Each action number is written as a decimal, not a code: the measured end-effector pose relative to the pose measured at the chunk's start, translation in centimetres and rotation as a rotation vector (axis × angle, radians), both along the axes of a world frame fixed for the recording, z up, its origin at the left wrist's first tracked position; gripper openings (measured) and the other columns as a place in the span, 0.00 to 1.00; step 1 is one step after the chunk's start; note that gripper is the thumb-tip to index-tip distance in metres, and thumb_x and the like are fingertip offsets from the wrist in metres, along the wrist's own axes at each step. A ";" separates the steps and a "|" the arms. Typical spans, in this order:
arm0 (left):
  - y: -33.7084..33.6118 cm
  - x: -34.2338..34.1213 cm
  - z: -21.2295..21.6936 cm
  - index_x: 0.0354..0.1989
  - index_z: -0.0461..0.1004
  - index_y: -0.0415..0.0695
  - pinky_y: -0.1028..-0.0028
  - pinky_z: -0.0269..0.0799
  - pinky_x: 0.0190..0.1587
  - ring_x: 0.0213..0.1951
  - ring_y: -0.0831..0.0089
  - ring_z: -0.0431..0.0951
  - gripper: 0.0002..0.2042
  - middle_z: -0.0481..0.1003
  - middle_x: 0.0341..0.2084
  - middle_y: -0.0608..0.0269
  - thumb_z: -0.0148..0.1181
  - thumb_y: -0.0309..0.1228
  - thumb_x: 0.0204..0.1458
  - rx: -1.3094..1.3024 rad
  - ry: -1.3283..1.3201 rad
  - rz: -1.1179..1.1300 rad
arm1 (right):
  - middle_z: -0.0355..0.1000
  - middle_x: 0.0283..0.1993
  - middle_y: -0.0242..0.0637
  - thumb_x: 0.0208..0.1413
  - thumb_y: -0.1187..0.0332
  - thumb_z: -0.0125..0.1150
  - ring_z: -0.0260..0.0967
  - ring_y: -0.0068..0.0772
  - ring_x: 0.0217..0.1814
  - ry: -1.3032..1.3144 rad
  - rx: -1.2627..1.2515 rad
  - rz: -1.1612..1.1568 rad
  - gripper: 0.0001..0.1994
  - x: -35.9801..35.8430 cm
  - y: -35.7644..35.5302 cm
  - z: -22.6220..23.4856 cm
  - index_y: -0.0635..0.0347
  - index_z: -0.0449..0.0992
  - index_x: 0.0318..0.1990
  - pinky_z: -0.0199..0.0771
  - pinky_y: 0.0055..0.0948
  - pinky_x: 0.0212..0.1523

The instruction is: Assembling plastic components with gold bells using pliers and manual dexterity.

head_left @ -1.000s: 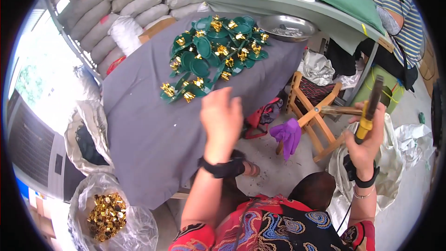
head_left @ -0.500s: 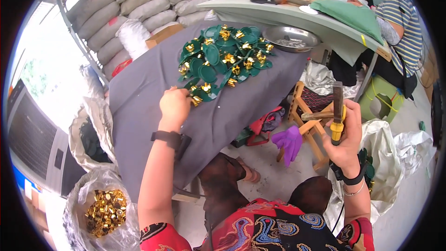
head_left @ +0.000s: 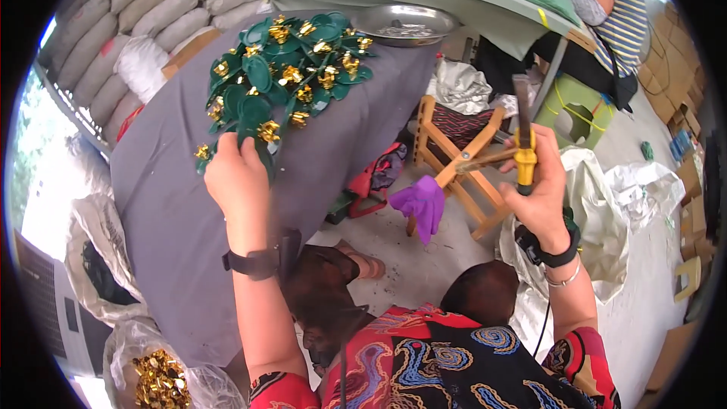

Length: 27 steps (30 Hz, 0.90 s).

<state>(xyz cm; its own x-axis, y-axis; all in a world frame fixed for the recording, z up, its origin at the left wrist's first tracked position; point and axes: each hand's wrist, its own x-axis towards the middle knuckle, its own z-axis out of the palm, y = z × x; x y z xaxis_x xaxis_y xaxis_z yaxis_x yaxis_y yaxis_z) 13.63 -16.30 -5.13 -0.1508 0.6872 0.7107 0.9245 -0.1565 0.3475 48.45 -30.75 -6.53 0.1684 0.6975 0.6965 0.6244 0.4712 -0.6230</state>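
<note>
Moved up the grey cloth (head_left: 174, 204) since half a second ago, left hand (head_left: 236, 174) now at near edge of green leaf cluster (head_left: 284, 76), fingers curled on a leaf; right hand (head_left: 541, 193) well apart, clamped on upright yellow-handled tool (head_left: 524, 136).
</note>
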 end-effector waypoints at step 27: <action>-0.5 18.4 -21.0 0.30 0.72 0.40 0.81 0.62 0.16 0.17 0.76 0.75 0.09 0.75 0.19 0.64 0.54 0.32 0.59 -1.112 -1.290 -0.717 | 0.62 0.48 0.48 0.33 0.77 0.62 0.65 0.50 0.47 -0.230 -0.161 0.047 0.27 -1.6 5.0 -4.1 0.68 0.66 0.48 0.67 0.33 0.50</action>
<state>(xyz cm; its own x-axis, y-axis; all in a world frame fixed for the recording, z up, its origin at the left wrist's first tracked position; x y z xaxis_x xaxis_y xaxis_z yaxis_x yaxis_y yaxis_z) 32.08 -16.82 -26.13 0.3298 0.8707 -0.3650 -0.0990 0.4164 0.9038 46.80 -25.75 -10.66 -0.0166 0.8058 0.5920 0.7380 0.4093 -0.5365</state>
